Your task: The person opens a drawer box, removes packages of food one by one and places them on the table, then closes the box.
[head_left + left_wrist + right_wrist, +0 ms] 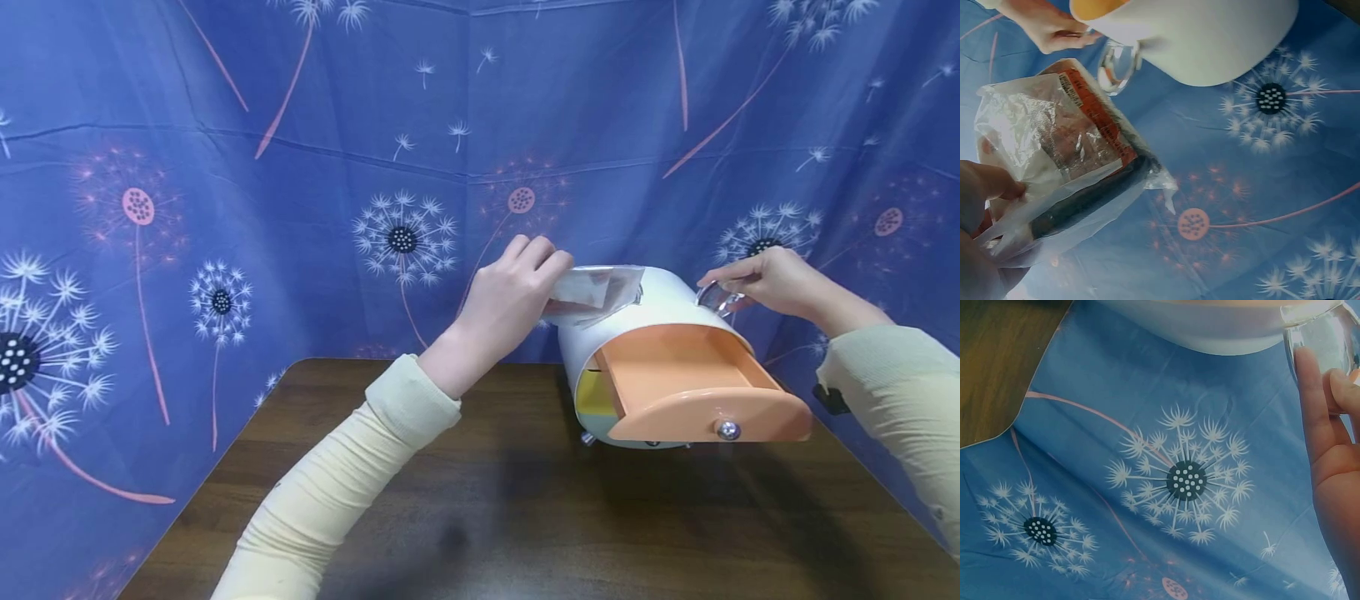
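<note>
My left hand (506,292) grips a clear plastic bag (596,292) at the upper left of a white rounded drawer box (667,292). Inside the bag, in the left wrist view, shows a packet with an orange-red label (1097,115) and a dark strip along one edge. My right hand (780,283) pinches a shiny silver loop (716,297) on the box's upper right side. A second silver loop (1118,65) stands out from the box near the bag. The orange drawer (690,367) is pulled out, with a round silver knob (727,430) on its front.
The box stands on silver feet (588,437) on a dark wooden table (450,492), towards its right back. A yellow part (595,392) shows below the drawer. Behind hangs a blue dandelion-print cloth (322,192).
</note>
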